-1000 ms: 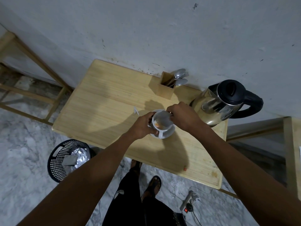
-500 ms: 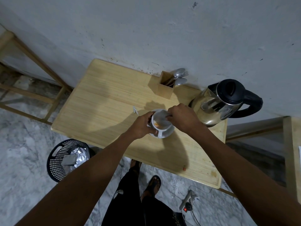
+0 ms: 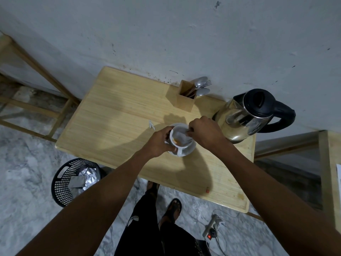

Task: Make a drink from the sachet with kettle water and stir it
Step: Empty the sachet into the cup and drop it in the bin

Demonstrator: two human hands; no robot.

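Feet in sandals point(image 3: 172, 207) stand on the marbled floor point(image 3: 27, 182) right under me. To my left on that floor sits a black mesh basket point(image 3: 60, 189) with crumpled foil point(image 3: 90, 177) and a flat grey packet point(image 3: 77, 183) in it. To my right lies a power strip point(image 3: 212, 230) with a red light showing.

Both my forearms cross the near edge of the wooden table point(image 3: 110, 117). A small red bit point(image 3: 207, 190) lies by that edge, toward the right near corner.

About midway across the surface, a little right of centre, a white cup point(image 3: 175, 145) stands on a white saucer point(image 3: 191, 149), its handle turned toward me. My left hand point(image 3: 158, 142) grips the cup's left side, fingers point(image 3: 167, 131) curled round the wall up to the rim. My right hand point(image 3: 203, 133) hangs over the cup's far right rim, fingertips point(image 3: 191, 133) pressed together and pinching the top end of a pale sachet point(image 3: 180, 135). The rest of the sachet hangs down inside the cup's mouth. An orange patch point(image 3: 176, 140) shows inside the cup by its near wall; I cannot tell whether it is powder or liquid.

Just left of the cup a tiny white scrap point(image 3: 152, 125) lies on the wood.

Beyond my right hand, at the far right corner, stands the steel kettle point(image 3: 239, 119), upright, black lid closed, handle pointing right. At the far edge a wooden holder point(image 3: 186, 100) stands against the wall point(image 3: 166, 34), with spoons point(image 3: 202, 82) and a fork point(image 3: 208, 83) leaning out of it.
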